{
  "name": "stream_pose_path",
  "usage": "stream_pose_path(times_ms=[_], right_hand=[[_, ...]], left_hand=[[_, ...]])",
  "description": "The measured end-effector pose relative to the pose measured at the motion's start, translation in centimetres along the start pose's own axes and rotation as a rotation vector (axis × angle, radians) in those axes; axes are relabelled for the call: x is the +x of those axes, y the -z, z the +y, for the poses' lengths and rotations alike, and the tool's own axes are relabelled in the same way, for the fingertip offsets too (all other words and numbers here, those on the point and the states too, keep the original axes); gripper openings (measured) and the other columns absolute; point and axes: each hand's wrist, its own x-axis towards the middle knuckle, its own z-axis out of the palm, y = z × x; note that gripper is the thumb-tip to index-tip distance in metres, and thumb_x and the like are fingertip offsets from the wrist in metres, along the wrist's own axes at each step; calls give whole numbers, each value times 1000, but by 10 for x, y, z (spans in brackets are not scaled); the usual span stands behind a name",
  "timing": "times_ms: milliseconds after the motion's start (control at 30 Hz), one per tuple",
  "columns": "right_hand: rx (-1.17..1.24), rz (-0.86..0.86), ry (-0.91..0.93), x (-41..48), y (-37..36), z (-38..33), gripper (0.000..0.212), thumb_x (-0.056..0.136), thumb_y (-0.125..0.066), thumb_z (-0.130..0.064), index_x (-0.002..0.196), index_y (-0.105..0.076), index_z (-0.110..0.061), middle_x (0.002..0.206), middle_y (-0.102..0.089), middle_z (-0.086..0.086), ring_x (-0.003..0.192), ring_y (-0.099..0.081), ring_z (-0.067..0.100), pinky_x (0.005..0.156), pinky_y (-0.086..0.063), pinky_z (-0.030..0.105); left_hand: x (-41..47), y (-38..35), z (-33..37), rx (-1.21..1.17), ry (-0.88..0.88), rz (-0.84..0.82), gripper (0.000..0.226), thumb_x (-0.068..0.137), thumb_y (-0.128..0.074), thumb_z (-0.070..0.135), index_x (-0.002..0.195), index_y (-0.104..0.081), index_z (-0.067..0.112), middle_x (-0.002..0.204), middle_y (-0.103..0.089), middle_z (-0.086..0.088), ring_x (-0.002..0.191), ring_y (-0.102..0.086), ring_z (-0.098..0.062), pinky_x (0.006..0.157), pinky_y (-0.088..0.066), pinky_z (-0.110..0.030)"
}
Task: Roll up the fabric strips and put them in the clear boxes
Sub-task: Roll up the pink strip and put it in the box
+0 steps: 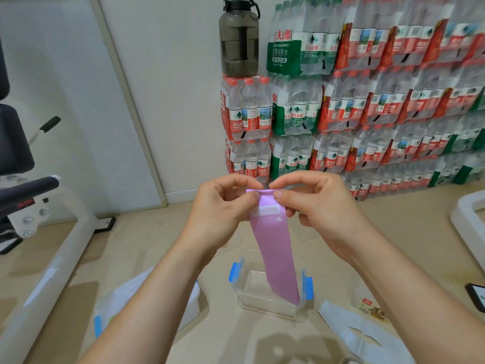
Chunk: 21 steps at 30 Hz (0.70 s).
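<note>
A pink fabric strip [275, 253] with a small white label hangs straight down in front of me. My left hand [223, 206] and my right hand [312, 203] both pinch its top edge, thumbs and forefingers close together, and the top is folded over a little. Its lower end dangles over an open clear box [246, 295] with blue clips on the floor. A second clear box [105, 313] with a blue clip lies lower left, partly hidden by my left forearm.
Shrink-wrapped packs of water bottles [367, 114] are stacked along the back wall, with a dark jug [238, 40] on top. White exercise equipment [42, 258] stands at left. A white plastic bag [362, 334] and a phone [476, 295] lie at right on the floor.
</note>
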Motion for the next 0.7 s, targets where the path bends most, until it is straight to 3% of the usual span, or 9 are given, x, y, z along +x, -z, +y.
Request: stream_pose_path(times_ms=[133,267,433,500,567,700], right_hand=[[11,-21,-26,0,3,0,12,84,-66,2,87,-72,-7,47,-56,-2,40,-47,7,38,-30,15],[138,-43,-106,1,5,-1,14,82,-65,5,85,-72,-6,57,-65,6,49,-63,12,45,-49,17],[219,-61,-166,2,5,-1,16,82,-64,8,81,-72,-5,65,-70,9,56,-68,15,52,-53,17],[214,-61,-162,2,5,-1,16,81,-63,9,81,-73,-4,70,-72,12,57,-68,16,54,-55,18],[199,-64,-151,2,5,-2,16,81,-64,9,81,-73,-4,72,-72,13,57,-68,15,56,-55,18],[162,-60,-119,2,4,-1,17,81,-64,10,80,-73,-5,72,-72,13,58,-68,15,58,-56,19]], left_hand=[[0,-2,-1,-121,40,31,23,86,-58,-5,81,-73,11,81,-73,-12,76,-68,-23,75,-58,-40],[1,0,0,-188,68,2,28,84,-58,-9,76,-75,11,80,-73,-12,77,-68,-26,74,-58,-37],[3,4,-1,-236,113,-49,21,80,-60,-12,77,-73,4,81,-73,-16,76,-70,-25,69,-59,-30],[4,5,0,-242,116,-71,11,72,-69,-5,79,-74,2,83,-73,-17,77,-71,-25,71,-59,-30],[3,6,0,-225,102,-71,15,64,-73,6,78,-75,3,82,-74,-15,79,-71,-24,73,-59,-33],[3,5,1,-144,75,-43,12,72,-72,-1,79,-74,8,80,-75,-12,78,-71,-24,79,-58,-40]])
